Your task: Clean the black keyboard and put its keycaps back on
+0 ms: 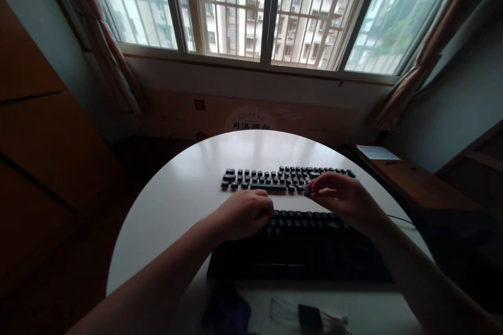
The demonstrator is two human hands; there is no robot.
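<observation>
A black keyboard (298,256) lies across the white round table, with keys showing on its upper part. Beyond it, loose dark keycaps (271,180) are set out in rows on the tabletop. My right hand (341,196) pinches a single dark keycap (307,191) between thumb and fingertips, just at the near edge of those rows. My left hand (245,212) is over the keyboard's left part, its fingers curled closed. Whatever may be in those fingers is hidden from view.
Near the table's front edge lie a dark purple cloth-like item (228,311), a small black square object (309,316) and a thin wire tool (281,310). A cable (401,219) runs off at right. A wooden desk (424,183) with paper (378,153) stands beyond.
</observation>
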